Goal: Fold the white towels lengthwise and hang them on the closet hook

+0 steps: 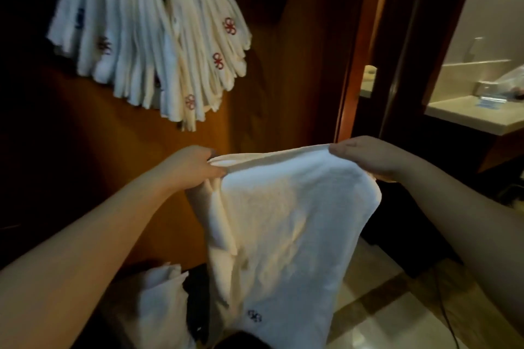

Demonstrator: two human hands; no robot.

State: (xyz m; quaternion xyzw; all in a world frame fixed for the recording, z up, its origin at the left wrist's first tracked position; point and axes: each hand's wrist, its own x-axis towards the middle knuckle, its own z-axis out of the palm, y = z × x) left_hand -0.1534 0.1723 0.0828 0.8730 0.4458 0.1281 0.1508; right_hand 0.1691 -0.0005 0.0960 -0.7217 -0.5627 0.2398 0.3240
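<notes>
I hold a white towel [283, 221] stretched between both hands in the lower middle. My left hand [188, 168] pinches its top left corner, where the edges bunch together. My right hand [368, 157] grips the top right corner. The towel hangs down in front of me with a small dark emblem near its lower edge. Up at the top left, several folded white towels [153, 37] with red and blue emblems hang draped over a hook on the wooden closet panel; the hook itself is hidden under them.
More white towels [158, 292] lie in a pile at the lower left. The wooden closet wall [269, 79] stands behind. A doorframe [360, 51] on the right opens onto a bathroom counter [476, 115]. Tiled floor [397, 306] shows at the lower right.
</notes>
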